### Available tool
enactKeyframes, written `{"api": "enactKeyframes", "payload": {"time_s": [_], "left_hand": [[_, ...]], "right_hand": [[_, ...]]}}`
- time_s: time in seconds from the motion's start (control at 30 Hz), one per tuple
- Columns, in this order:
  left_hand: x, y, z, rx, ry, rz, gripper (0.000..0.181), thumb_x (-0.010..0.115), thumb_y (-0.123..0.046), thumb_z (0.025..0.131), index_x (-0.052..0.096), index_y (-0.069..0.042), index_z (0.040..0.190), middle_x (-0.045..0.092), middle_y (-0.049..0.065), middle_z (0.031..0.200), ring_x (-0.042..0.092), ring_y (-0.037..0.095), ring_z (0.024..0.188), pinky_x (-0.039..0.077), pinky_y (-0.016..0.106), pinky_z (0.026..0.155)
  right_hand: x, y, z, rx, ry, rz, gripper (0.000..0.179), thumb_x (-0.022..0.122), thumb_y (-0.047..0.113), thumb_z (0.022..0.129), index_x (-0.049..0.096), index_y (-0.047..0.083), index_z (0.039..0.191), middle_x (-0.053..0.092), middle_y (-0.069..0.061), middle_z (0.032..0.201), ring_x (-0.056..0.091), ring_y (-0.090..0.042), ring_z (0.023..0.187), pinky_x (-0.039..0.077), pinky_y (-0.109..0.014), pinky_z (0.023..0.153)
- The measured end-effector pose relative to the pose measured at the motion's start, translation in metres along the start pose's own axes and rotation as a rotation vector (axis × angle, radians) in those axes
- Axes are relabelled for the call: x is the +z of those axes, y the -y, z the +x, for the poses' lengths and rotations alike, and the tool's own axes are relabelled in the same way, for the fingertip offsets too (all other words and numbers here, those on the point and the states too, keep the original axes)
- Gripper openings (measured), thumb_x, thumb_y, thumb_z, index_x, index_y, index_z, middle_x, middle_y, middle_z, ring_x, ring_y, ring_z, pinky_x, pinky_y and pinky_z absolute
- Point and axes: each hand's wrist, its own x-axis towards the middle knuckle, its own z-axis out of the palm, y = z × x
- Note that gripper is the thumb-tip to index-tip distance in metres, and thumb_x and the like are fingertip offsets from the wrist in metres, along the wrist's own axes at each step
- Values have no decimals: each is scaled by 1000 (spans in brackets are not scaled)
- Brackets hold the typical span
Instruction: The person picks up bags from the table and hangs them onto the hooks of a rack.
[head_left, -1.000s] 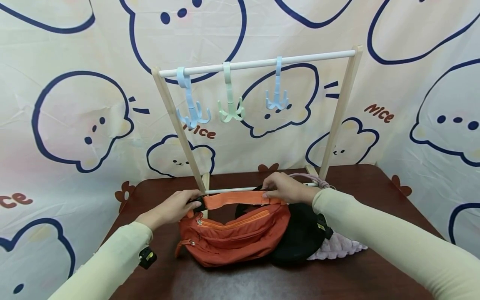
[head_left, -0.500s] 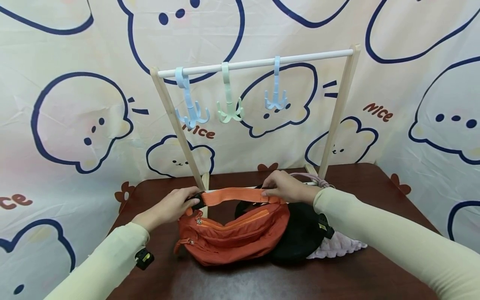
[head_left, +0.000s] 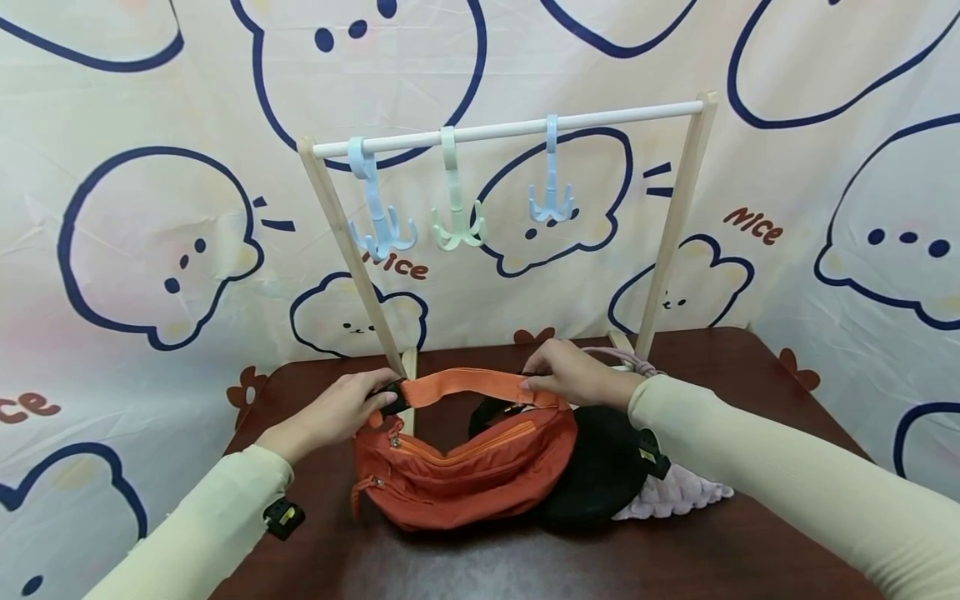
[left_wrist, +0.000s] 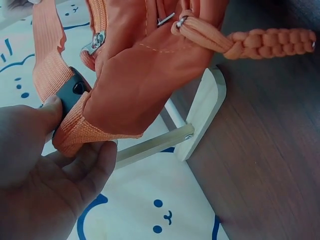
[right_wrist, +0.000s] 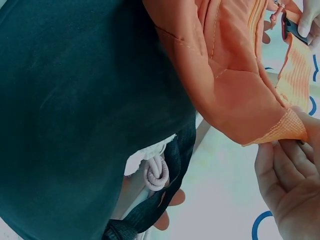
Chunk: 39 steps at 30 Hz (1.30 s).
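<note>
The head picture is bright, with soft light all over. A pale shine sits on the brown table [head_left: 480, 575], and a soft shadow lies under the orange bag [head_left: 465, 487]. The left wrist picture is dimmer, and the left hand [left_wrist: 52, 185] looks dark there. In the right wrist picture, the cloth wall [right_wrist: 227, 185] looks washed out.

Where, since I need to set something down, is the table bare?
Bare table: before the orange bag, between the sleeves; behind the right sleeve, right of the rack. Mid-table is crowded with the bag, black item and lilac cloth.
</note>
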Motion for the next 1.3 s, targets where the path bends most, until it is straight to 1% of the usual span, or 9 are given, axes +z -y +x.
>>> {"api": "enactKeyframes", "payload": {"time_s": [0.1, 0.3, 0.43, 0.6, 0.83, 0.97, 1.17, 1.3], "left_hand": [[-2, -1, 0, -1, -2, 7, 25, 52, -17, 106, 61, -10, 128, 69, 9, 111, 59, 17, 91, 48, 37, 82], [-6, -3, 0, 22, -17, 9, 24, 53, -16, 105, 62, -9, 127, 69, 7, 107, 59, 17, 88, 48, 37, 80], [-7, -4, 0, 31, -19, 6, 25, 53, -16, 105, 62, -8, 128, 69, 8, 107, 59, 17, 87, 48, 36, 79], [-7, -4, 0, 38, -24, 7, 24, 53, -16, 105, 62, -8, 126, 69, 7, 105, 59, 16, 86, 48, 36, 78], [-8, -5, 1, 53, -34, 13, 22, 54, -16, 105, 63, -10, 124, 70, 8, 108, 60, 17, 88, 50, 38, 81], [-9, -5, 1, 54, -32, 12, 22, 54, -17, 105, 63, -10, 123, 70, 8, 108, 60, 16, 88, 50, 38, 80], [-10, -7, 1, 46, -25, 17, 22, 54, -17, 105, 63, -11, 124, 70, 7, 107, 60, 16, 88, 49, 37, 79], [-11, -8, 1, 46, -24, 24, 22, 54, -18, 105, 63, -11, 124, 70, 7, 108, 60, 16, 89, 49, 37, 80]], "right_hand": [[0, 1, 0, -17, -12, 4, 13, 69, 16, 97, 79, 11, 89, 73, 3, 79, 57, -6, 67, 48, -24, 65], [-2, 3, -1, -45, -24, 5, 14, 68, 16, 97, 79, 11, 88, 72, 2, 78, 56, -6, 65, 47, -23, 64], [-2, 5, -1, -38, -25, -6, 14, 69, 17, 97, 79, 12, 88, 72, 3, 77, 55, -6, 65, 46, -23, 64], [-2, 5, -2, -18, -27, -14, 13, 69, 18, 97, 79, 12, 91, 73, 3, 80, 57, -6, 68, 47, -24, 66], [-3, 6, -3, -16, -30, -8, 12, 69, 17, 97, 78, 12, 93, 73, 2, 83, 57, -7, 70, 48, -24, 66], [-3, 6, -3, -10, -30, -9, 12, 69, 17, 97, 78, 11, 93, 73, 2, 83, 57, -7, 70, 48, -24, 66], [-3, 6, -3, 4, -32, -16, 13, 69, 18, 97, 78, 10, 96, 75, 1, 86, 59, -7, 73, 50, -24, 70], [-4, 6, -3, -4, -34, -17, 12, 69, 17, 97, 78, 9, 96, 75, 0, 87, 60, -7, 73, 50, -25, 69]]}}
